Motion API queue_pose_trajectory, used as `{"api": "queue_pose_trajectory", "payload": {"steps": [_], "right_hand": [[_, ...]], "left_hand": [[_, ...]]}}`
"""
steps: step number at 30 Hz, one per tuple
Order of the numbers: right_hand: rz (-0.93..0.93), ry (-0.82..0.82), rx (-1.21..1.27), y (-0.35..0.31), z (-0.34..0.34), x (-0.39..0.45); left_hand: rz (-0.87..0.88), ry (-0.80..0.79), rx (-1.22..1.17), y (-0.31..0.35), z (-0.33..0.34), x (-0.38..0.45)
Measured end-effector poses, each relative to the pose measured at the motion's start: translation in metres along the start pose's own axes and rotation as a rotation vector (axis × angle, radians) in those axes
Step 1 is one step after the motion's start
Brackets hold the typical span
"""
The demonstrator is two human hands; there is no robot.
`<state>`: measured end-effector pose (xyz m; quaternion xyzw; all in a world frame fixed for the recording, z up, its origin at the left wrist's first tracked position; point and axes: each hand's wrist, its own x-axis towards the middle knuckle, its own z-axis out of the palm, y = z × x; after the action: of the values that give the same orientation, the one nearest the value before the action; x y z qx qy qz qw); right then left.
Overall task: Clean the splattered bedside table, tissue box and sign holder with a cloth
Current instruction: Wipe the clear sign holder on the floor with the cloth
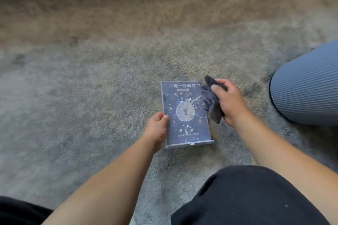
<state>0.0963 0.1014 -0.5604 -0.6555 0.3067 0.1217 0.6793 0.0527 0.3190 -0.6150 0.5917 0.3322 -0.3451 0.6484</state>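
Over mottled grey carpet (pixel 91 78), the splattered sign holder (pixel 184 113) sits mid-frame, long axis running up the picture. The left hand (pixel 158 126) grips its lower left edge; the right hand (pixel 228 102), clutching the dark cloth (pixel 210 98), is just beside its right edge.

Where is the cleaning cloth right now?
In the head view, the dark cloth is bunched in the right hand, just right of the splattered sign holder that the left hand holds above the carpet.
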Motion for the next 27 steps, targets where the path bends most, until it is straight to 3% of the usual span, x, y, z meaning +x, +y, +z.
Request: {"api": "queue_pose_trajectory", "payload": {"steps": [8, 14, 21, 27], "right_hand": [[-0.464, -0.226, -0.873, 0.018, 0.107, 0.029], [-0.678, -0.209, -1.357, 0.039, 0.122, 0.039], [-0.593, -0.016, -1.453, 0.040, 0.086, 0.065], [-0.415, 0.131, -1.477, 0.035, 0.027, 0.079]], "left_hand": [[0.027, 0.028, 0.122, -0.004, -0.001, 0.008], [0.111, 0.058, 0.106, -0.015, 0.008, 0.006], [0.012, 0.041, -0.122, -0.023, 0.020, -0.003], [0.016, 0.035, -0.077, -0.016, 0.016, -0.007]]}}
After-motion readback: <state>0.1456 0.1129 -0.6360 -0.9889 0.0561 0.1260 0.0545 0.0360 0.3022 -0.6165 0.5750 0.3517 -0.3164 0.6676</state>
